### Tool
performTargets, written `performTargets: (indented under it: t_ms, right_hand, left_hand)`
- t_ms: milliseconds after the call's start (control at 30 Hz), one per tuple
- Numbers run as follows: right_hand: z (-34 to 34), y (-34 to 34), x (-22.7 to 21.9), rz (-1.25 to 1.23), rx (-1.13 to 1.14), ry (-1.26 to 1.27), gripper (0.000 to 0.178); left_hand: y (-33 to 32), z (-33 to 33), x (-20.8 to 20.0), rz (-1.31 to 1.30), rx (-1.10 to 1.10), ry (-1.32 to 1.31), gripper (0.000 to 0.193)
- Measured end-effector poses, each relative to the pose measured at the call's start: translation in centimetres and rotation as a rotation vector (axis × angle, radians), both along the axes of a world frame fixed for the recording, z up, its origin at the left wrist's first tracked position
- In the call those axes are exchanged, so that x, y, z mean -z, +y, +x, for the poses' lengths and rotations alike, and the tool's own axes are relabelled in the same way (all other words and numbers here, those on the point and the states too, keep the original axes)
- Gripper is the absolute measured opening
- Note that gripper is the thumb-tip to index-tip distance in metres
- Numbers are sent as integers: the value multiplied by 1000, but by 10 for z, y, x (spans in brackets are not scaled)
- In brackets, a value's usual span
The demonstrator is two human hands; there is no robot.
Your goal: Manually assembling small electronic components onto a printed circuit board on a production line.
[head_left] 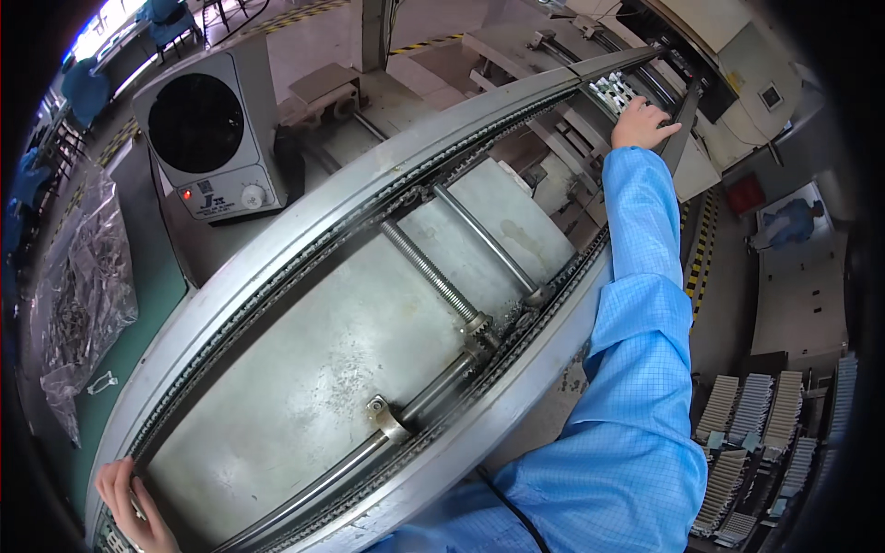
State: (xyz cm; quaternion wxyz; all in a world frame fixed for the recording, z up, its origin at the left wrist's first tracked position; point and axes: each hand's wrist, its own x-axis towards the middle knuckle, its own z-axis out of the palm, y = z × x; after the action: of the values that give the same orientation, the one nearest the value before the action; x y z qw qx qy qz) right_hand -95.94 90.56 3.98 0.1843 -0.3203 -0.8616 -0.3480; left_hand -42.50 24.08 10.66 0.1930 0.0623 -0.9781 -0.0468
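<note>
My right arm, in a blue checked sleeve, stretches to the far end of a chain conveyor (498,402). There my right hand (643,126) lies at the near side of a circuit board (608,92) with white parts standing on it. Its fingers are spread, and the palm's underside is hidden. At the lower left, my left hand (132,505) rests over the conveyor's outer rail, fingers bent and thumb apart. Beside and partly under it, another circuit board (112,540) shows only in part at the picture's rim.
A boxy blower (205,134) with a round dark grille stands beyond the conveyor. A clear plastic bag (85,290) and a small white piece (103,382) lie on the green mat. Metal shafts (489,240) cross between the rails. Racks of pale parts (751,405) stand at right.
</note>
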Motion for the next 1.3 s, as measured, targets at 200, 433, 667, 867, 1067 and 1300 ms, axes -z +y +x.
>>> performTargets:
  t_ms: [200,433,667,867,1067,1300]
  right_hand:
    - [-12,5,5,74,-32,-10,47]
    - [6,49,-4,213,-212,171,69]
    - [43,-107,-6,-119,-735,356,34]
    - [105,-195,-17,-338,-1121,623,38]
    - [176,-307,-28,-604,-1451,652,45]
    - [258,-406,-15,-548,-1837,495,34]
  left_hand:
    - [4,8,-8,-24,-63,-2,23]
    - [44,-23,-10,67,146,-72,24]
    - [69,-8,-8,1,431,-213,29]
    - [73,-6,-10,-71,586,-89,33]
    - [71,6,0,-132,547,-46,28]
    - [27,38,28,-127,-169,-14,47]
